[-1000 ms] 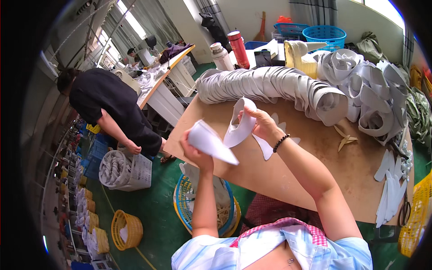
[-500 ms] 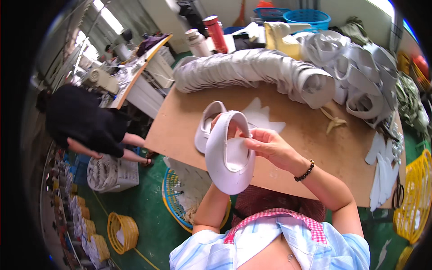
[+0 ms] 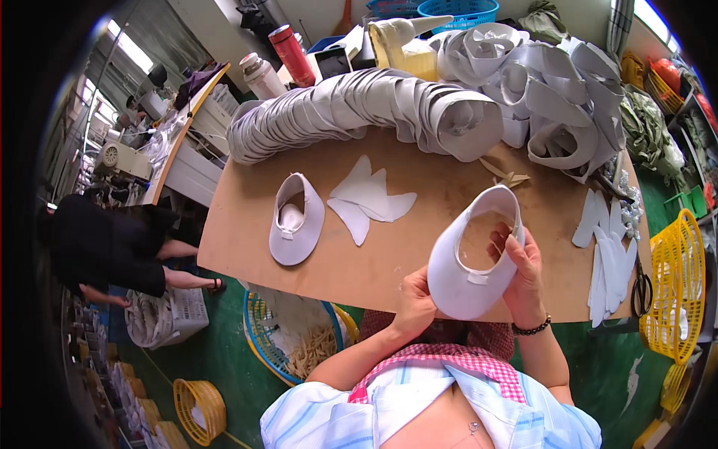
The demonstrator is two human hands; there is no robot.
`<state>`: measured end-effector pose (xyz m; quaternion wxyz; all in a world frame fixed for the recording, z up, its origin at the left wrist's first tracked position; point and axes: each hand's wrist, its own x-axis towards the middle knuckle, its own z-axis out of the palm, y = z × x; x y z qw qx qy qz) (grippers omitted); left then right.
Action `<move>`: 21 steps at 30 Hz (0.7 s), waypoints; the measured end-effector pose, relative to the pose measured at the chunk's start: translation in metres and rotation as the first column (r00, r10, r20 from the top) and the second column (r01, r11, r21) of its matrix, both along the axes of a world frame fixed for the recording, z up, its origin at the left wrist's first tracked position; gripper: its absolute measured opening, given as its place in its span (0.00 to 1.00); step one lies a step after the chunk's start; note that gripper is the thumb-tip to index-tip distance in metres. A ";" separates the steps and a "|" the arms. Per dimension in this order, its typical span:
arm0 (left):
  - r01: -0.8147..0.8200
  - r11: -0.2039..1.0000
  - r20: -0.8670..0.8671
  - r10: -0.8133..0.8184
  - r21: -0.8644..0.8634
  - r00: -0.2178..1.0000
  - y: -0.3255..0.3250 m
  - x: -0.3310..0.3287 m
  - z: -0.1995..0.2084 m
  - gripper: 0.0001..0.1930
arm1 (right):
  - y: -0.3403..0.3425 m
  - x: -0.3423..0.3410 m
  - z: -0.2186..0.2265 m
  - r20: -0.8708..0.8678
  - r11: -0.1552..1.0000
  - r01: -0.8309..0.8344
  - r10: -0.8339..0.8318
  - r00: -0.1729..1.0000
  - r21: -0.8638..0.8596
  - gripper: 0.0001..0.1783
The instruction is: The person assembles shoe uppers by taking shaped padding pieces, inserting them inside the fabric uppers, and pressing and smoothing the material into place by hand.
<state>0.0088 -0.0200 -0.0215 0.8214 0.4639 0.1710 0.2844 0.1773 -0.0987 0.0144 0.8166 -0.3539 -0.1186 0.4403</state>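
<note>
The step in hand looks like handling a white shoe upper (image 3: pixel 456 293) over the table (image 3: pixel 374 266), toward five o'clock; the next move calls for supporting its rim. The left hand (image 3: pixel 415 303) pinches its eight o'clock side (fingertips hidden); the right hand (image 3: pixel 523 273) grips its three o'clock rim, fingers curled.

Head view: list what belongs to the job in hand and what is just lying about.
Job in hand: white shoe-shaped piece, held by left hand and right hand; likely also matching piece, stacked pieces.
Apparently lying about: red flask, white bottle, blue basket.
</note>
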 end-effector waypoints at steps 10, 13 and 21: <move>0.186 0.967 -0.329 -0.235 -0.174 0.915 0.033 0.001 0.022 0.20 | 0.027 0.029 -0.031 0.703 0.893 0.235 0.118 0.702 -0.385 0.22; 0.258 0.966 -0.511 -0.217 0.010 0.832 0.045 -0.002 0.032 0.20 | 0.027 0.039 -0.017 0.797 0.747 0.362 0.360 0.485 -0.558 0.31; 0.368 0.143 -0.369 0.641 0.919 0.672 0.110 -0.039 0.039 0.16 | 0.084 0.000 0.067 0.916 0.936 0.333 0.231 -0.329 -0.116 0.24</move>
